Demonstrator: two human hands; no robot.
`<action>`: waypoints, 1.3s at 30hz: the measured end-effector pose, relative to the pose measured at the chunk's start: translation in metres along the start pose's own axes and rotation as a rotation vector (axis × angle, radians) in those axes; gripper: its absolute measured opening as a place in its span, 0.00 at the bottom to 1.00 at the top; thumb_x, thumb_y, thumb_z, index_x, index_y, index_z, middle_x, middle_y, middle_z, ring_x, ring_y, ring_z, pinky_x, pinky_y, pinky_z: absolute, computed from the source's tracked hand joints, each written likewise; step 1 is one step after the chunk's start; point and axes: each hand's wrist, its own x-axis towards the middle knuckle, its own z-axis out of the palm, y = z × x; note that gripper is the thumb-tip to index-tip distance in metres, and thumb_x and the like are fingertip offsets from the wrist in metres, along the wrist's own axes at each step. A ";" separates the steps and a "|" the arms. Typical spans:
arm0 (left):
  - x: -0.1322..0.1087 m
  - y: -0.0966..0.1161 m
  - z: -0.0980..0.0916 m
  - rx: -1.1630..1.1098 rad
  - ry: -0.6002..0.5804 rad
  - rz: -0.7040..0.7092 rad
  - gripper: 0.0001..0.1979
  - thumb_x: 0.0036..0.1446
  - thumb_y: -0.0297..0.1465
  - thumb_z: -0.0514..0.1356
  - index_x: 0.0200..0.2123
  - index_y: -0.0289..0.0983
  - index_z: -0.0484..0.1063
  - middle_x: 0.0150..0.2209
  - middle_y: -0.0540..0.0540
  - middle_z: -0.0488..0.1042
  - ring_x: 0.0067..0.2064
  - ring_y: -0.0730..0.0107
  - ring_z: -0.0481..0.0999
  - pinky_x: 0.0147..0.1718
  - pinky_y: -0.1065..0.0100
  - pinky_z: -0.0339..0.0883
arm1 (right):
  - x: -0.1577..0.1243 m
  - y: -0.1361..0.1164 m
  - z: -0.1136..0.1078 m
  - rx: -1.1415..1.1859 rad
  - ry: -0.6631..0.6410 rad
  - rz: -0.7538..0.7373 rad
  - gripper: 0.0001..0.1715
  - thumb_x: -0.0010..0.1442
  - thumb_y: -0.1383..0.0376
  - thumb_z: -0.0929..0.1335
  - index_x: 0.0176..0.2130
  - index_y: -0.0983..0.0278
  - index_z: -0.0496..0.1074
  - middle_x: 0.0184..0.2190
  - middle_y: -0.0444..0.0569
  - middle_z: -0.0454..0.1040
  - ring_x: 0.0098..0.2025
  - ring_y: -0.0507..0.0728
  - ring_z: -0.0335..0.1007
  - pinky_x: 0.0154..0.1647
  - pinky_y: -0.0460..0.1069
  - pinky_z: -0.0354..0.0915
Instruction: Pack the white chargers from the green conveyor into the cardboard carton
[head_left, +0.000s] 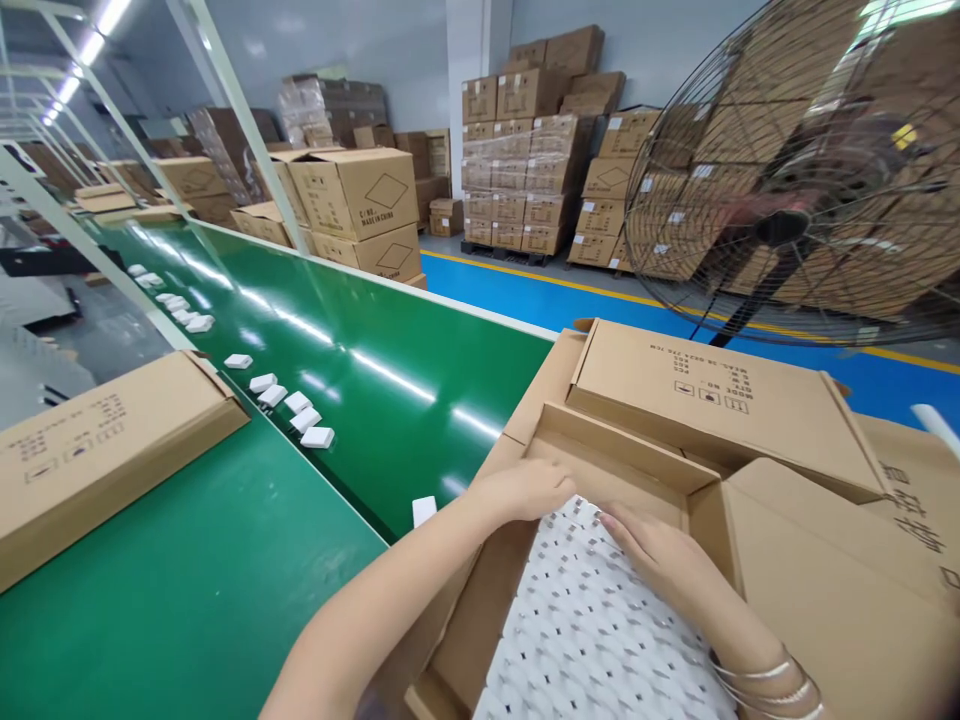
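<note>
Lying under both hands (592, 520): white tray (592, 630) in carton (817, 590)

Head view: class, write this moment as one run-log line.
left hand: flat on white perforated sheet | right hand: flat on sheet | sheet: inside open carton | small white pieces: on green belt

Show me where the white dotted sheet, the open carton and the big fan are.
white dotted sheet (592, 630), head view, middle of its surface.
open carton (622, 445), head view, inner far wall.
big fan (787, 225), head view, centre hub behind the grille.
</note>
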 end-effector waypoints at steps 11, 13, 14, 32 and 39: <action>-0.119 -0.076 0.006 0.266 0.072 -0.579 0.16 0.54 0.26 0.55 0.47 0.37 0.68 0.46 0.40 0.72 0.47 0.53 0.75 0.40 0.59 0.70 | 0.004 0.006 0.006 -0.097 0.312 -0.070 0.27 0.64 0.48 0.53 0.40 0.58 0.72 0.46 0.54 0.77 0.49 0.67 0.71 0.46 0.59 0.64; -0.120 -0.095 0.003 0.277 0.123 -0.687 0.16 0.56 0.22 0.53 0.48 0.37 0.67 0.47 0.39 0.71 0.49 0.54 0.74 0.42 0.59 0.70 | 0.008 -0.019 0.006 -0.187 0.436 -0.180 0.26 0.65 0.49 0.54 0.40 0.60 0.72 0.43 0.55 0.78 0.45 0.66 0.72 0.45 0.59 0.63; -0.122 -0.106 -0.001 0.287 0.155 -0.744 0.17 0.57 0.20 0.51 0.48 0.36 0.67 0.47 0.37 0.71 0.50 0.54 0.72 0.44 0.58 0.69 | 0.010 -0.038 0.008 -0.224 0.469 -0.238 0.25 0.65 0.51 0.54 0.39 0.60 0.73 0.41 0.55 0.78 0.44 0.65 0.72 0.44 0.58 0.63; -0.154 -0.144 -0.012 -0.056 0.534 -0.464 0.17 0.55 0.28 0.62 0.49 0.40 0.67 0.50 0.47 0.73 0.53 0.64 0.70 0.50 0.65 0.66 | 0.077 -0.203 0.059 -0.280 -0.039 -0.311 0.13 0.58 0.58 0.69 0.38 0.66 0.73 0.38 0.54 0.76 0.40 0.60 0.74 0.37 0.53 0.71; -0.186 -0.059 0.036 -0.380 0.808 0.168 0.15 0.57 0.25 0.59 0.48 0.42 0.68 0.49 0.45 0.72 0.50 0.63 0.73 0.49 0.63 0.70 | -0.004 -0.146 0.043 0.452 0.058 -0.636 0.25 0.62 0.66 0.63 0.57 0.53 0.60 0.53 0.49 0.69 0.54 0.59 0.69 0.51 0.50 0.71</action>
